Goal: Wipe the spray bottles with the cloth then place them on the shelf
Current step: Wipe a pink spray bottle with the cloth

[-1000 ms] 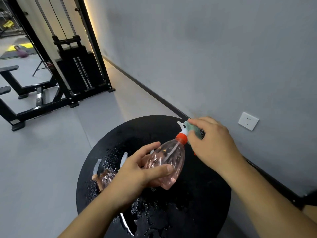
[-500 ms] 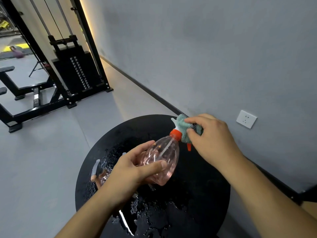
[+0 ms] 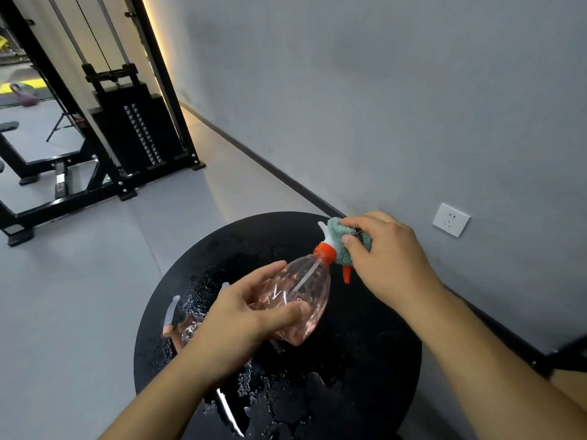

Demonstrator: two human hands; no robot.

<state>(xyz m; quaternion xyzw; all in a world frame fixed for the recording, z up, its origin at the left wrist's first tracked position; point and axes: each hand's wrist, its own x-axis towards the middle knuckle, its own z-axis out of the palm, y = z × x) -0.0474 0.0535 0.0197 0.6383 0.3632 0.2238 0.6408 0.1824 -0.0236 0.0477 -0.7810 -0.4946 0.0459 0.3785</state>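
Left hand [image 3: 235, 319] grips pink bottle [image 3: 295, 300] | right hand [image 3: 387, 258] pinches cloth [image 3: 341, 246] against nozzle | wet bench [image 3: 365, 376] below

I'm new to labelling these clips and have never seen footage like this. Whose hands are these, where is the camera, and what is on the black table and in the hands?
There is no machine here: a person works with bare hands, and one wide-angle camera worn on their head looks forward and down, so both forearms reach in from the bottom edge. The left hand grips the body of a clear pink spray bottle, held tilted above a round black table. The right hand pinches a green cloth around the bottle's sprayer head, just above its orange collar. On the table, which is dotted with water drops, at least one more spray bottle shows, partly hidden behind the left hand. Behind are a grey wall with a white socket and a black weight machine. No shelf is in view.
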